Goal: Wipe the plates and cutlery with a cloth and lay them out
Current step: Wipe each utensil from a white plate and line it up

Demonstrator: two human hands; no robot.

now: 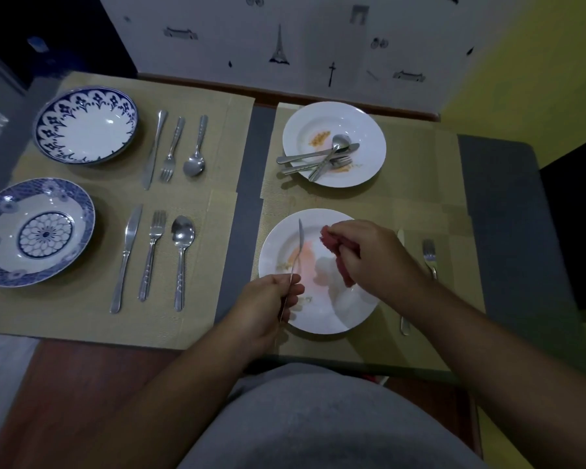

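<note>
Red cloth (335, 255): bunched in my right hand (376, 255), fingers curled tight round it, held over the near white plate (318, 319), one end hanging toward the plate's middle
Other grip: my left hand (268, 306) has fingers and thumb closed round the handle of a steel utensil (300, 242), at the plate's near-left rim
Steel utensil: seen edge-on, its working end raised over the plate's left side, apart from the cloth; spoon or fork, I cannot tell
Near white plate: on the near right placemat (454, 299), straight in front of me, with an orange smear and a few crumbs on it
Beside it: a fork (429, 257) lies on the mat to the right; a knife (404, 326) lies between fork and plate, mostly hidden under my right forearm
Far white plate (362, 130): on the mat behind, crumbs on it, with piled cutlery (318, 157) crossed over its near-left part, handles past the rim
Left side: far blue plate (85, 125) and near blue plate (34, 231), each with a knife, fork and spoon in a row to its right, none touching
</note>
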